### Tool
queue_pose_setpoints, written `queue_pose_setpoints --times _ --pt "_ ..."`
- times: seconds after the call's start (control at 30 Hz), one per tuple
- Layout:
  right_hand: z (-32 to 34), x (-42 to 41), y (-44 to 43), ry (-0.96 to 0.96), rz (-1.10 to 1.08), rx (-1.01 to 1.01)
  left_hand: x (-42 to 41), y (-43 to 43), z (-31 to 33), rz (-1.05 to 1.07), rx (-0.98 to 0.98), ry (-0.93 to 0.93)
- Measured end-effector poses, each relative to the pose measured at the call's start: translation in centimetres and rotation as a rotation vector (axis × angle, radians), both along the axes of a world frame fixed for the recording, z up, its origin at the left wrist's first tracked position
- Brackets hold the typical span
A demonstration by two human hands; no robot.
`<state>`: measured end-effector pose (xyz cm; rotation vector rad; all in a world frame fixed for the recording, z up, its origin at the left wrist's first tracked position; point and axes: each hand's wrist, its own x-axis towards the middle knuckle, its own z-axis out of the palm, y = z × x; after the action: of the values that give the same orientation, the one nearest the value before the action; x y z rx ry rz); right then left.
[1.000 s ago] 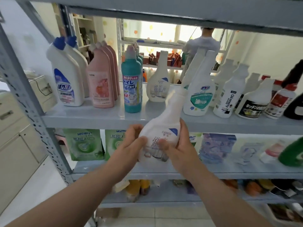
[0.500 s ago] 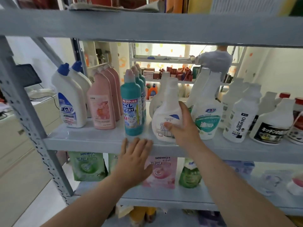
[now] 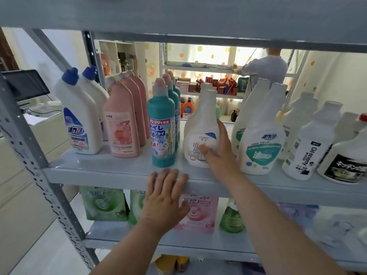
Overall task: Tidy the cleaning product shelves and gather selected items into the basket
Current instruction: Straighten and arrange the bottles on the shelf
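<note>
On mid shelf, R hand grip round white bottle, L hand spread, teal bottle "99.99%"

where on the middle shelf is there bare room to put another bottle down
Bare strip along the shelf front, before the blue-capped bottles and pink bottles, left of the teal bottle. Crowded right of the white bottle the right hand holds.

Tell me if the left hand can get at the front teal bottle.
Probably yes. The left hand rests flat on the shelf edge just below the teal bottle, which stands at the front of its row with nothing before it. The right hand grips the neighbouring white bottle.
</note>
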<state>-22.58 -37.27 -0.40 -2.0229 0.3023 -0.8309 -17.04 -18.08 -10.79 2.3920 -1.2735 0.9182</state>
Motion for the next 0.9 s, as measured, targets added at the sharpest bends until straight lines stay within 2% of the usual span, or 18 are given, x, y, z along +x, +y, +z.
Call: queue_pose_setpoints --times 0.23,0.37,0.53,0.7,0.9 --pt "-0.8 -1.0 0.8 0.123 -0.167 -0.165 0.0 0.2 0.4 -0.023 -0.008 0.045" --pt "-2.1 -4.4 2.1 0.276 -0.261 -0.409 0.2 0.4 0.2 -0.042 -0.034 0.051" --pt "-5.2 -10.5 2.6 0.345 -0.206 -0.715 0.4 0.4 -0.2 -0.085 -0.133 0.058" --pt "-6.1 -15.2 0.0 0.351 -0.315 -0.748 0.1 0.4 0.0 -0.098 -0.188 0.042" --pt "-6.3 -18.8 -6.4 0.31 -0.428 -0.782 -2.8 -1.2 1.9 0.0 -0.165 0.072"
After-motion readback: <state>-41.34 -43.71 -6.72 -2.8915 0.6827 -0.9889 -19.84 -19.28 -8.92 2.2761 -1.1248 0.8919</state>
